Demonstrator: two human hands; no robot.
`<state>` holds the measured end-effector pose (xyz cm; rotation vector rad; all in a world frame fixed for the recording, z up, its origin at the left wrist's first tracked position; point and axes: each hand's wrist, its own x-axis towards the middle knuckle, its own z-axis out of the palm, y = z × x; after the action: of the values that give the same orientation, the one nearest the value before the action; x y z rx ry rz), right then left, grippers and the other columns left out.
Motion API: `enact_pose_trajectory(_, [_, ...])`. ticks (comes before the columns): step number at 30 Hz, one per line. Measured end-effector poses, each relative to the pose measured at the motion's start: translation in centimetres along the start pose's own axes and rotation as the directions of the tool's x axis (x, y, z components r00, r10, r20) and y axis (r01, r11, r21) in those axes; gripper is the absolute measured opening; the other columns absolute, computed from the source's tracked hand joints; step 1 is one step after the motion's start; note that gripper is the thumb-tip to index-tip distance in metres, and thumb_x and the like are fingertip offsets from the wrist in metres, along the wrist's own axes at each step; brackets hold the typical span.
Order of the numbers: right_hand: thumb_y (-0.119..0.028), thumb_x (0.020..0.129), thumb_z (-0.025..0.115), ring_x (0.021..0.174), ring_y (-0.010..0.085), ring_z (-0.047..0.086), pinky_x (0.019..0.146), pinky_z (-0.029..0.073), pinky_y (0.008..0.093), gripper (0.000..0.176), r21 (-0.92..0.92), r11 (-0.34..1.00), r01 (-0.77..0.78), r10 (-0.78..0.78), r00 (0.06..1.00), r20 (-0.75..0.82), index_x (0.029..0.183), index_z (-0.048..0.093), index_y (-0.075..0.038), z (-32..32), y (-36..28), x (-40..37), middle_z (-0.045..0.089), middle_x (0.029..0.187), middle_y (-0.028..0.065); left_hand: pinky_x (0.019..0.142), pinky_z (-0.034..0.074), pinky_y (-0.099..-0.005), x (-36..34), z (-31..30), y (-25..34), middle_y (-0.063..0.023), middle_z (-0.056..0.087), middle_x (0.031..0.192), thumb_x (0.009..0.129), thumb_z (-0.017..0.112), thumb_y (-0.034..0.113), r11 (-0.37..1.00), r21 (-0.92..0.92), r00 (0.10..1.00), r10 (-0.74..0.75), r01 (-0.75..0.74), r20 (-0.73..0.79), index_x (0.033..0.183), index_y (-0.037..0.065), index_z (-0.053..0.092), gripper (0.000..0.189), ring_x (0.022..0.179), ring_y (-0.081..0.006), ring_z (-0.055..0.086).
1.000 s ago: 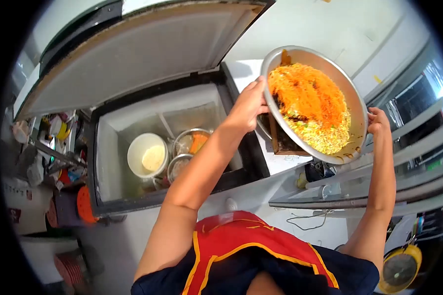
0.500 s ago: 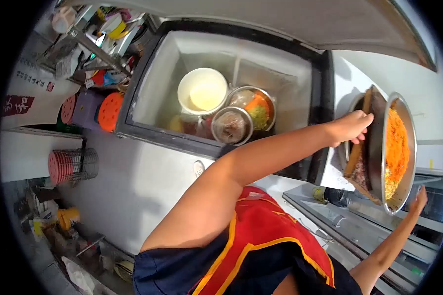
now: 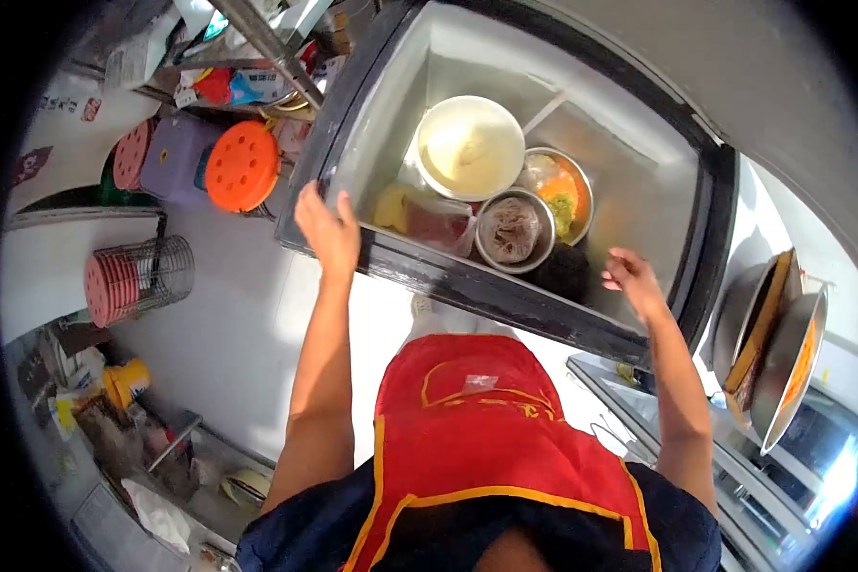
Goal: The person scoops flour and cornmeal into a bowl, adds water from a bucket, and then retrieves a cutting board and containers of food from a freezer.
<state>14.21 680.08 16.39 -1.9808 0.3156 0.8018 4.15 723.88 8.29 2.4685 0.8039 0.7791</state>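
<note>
An open chest freezer [image 3: 505, 312] with a dark rim lies in front of me. My left hand [image 3: 329, 227] is at its near left rim, fingers apart, holding nothing. Over the near right part of the opening is my right hand [image 3: 631, 278], its fingers curled; what they hold, if anything, is too small to tell. Inside stand a white bucket [image 3: 470, 148] with pale contents, a metal bowl [image 3: 583, 183] of orange and green food, and a smaller metal bowl [image 3: 545, 244] with a plastic-wrapped item. Bagged food [image 3: 434, 219] lies beside them.
To the right, a metal bowl [image 3: 777, 400] with orange food leans beside a wooden-edged board [image 3: 761, 319]. Orange [image 3: 242, 167] and purple [image 3: 174, 157] stools stand at the left, near a wire basket [image 3: 169, 279]. The freezer lid [image 3: 658, 57] is raised.
My left hand has come to the freezer's left rim. My right hand has left the bowl and board at the right and is over the freezer. The view has shifted.
</note>
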Motion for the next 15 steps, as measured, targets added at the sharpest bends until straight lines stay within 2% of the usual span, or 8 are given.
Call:
enact_pose_trajectory(1, [-0.017,0.083,0.053,0.083,0.0217,0.058,0.072,0.05,0.0317,0.038,0.127,0.98,-0.154,0.15,0.988,0.037,0.114,0.044,0.004,1.6,0.0,2.9,0.055,0.096,0.0134,0.093,0.029,-0.0409,0.1,0.1,-1.6,-0.0215,0.045,0.112,0.08,0.057,0.018,0.999,0.049,1.0,-0.018,0.018,-0.009,0.115,-0.003,0.04,0.044,0.109,-0.0356,0.039])
enact_pose_trajectory(3, [-0.015,0.084,0.05,0.089,0.025,0.056,0.076,0.05,0.0349,0.036,0.293,0.911,-0.29,0.273,0.957,0.098,0.112,0.042,0.006,4.3,0.7,8.7,0.052,0.102,0.017,0.094,0.029,-0.0425,0.5,0.5,-4.2,-0.0231,0.042,0.115,0.079,0.058,0.018,0.995,0.101,1.0,0.006,-0.004,-0.016,0.115,-0.005,0.039,0.047,0.109,-0.0369,0.038])
enact_pose_trajectory(4, [-0.014,0.084,0.049,0.091,0.0258,0.055,0.077,0.05,0.0349,0.031,0.327,0.894,-0.306,0.286,0.952,0.11,0.107,0.044,0.006,5.5,1.3,11.3,0.052,0.101,0.0178,0.094,0.028,-0.0438,0.4,0.7,-4.8,-0.0237,0.04,0.117,0.078,0.059,0.018,0.993,0.115,1.0,0.004,-0.004,-0.007,0.115,-0.005,0.039,0.048,0.109,-0.0381,0.037])
enact_pose_trajectory(6, [-0.013,0.083,0.051,0.083,0.0234,0.056,0.075,0.05,0.0354,0.024,0.385,0.861,-0.332,0.314,0.943,0.11,0.1,0.046,0.003,7.6,4.3,18.0,0.053,0.092,0.0141,0.095,0.027,-0.0433,0.9,0.8,-4.3,-0.0234,0.039,0.118,0.078,0.059,0.02,0.987,0.161,1.0,-0.013,0.009,0.02,0.117,-0.005,0.037,0.051,0.111,-0.0373,0.036])
enact_pose_trajectory(8, [-0.012,0.082,0.053,0.077,0.0204,0.056,0.072,0.051,0.0343,0.018,0.424,0.829,-0.364,0.346,0.93,0.122,0.094,0.047,0.0,9.7,6.9,23.8,0.053,0.083,0.0104,0.096,0.026,-0.0433,1.1,1.0,-3.8,-0.0227,0.039,0.119,0.079,0.058,0.021,0.991,0.125,0.998,-0.045,0.04,0.038,0.119,-0.004,0.035,0.053,0.112,-0.0368,0.035])
enact_pose_trajectory(11, [-0.014,0.083,0.052,0.073,0.0209,0.055,0.068,0.052,0.0338,0.02,0.306,0.883,-0.356,0.348,0.934,0.083,0.096,0.046,0.0,12.1,8.9,29.5,0.052,0.084,0.0121,0.098,0.023,-0.043,1.0,1.2,-4.0,-0.0216,0.039,0.121,0.078,0.059,0.022,0.983,0.137,0.99,-0.132,0.124,0.05,0.122,-0.004,0.033,0.057,0.115,-0.0361,0.033])
enact_pose_trajectory(14, [-0.016,0.083,0.053,0.072,0.0223,0.054,0.066,0.051,0.0353,0.022,0.37,0.829,-0.419,0.431,0.901,0.055,0.095,0.046,0.0,14.8,9.6,33.8,0.052,0.084,0.0135,0.099,0.021,-0.0429,1.5,1.5,-3.9,-0.0209,0.038,0.122,0.077,0.06,0.021,0.972,0.183,0.984,-0.165,0.149,0.072,0.123,-0.003,0.032,0.06,0.116,-0.036,0.032])
enact_pose_trajectory(15, [-0.016,0.083,0.053,0.074,0.0236,0.054,0.068,0.051,0.0365,0.023,0.381,0.811,-0.444,0.435,0.893,0.116,0.097,0.046,0.0,15.6,10.7,35.5,0.052,0.086,0.0142,0.1,0.021,-0.0429,1.5,1.5,-3.9,-0.0206,0.038,0.123,0.077,0.061,0.021,0.968,0.188,0.979,-0.184,0.165,0.086,0.124,-0.003,0.032,0.06,0.117,-0.0359,0.032])
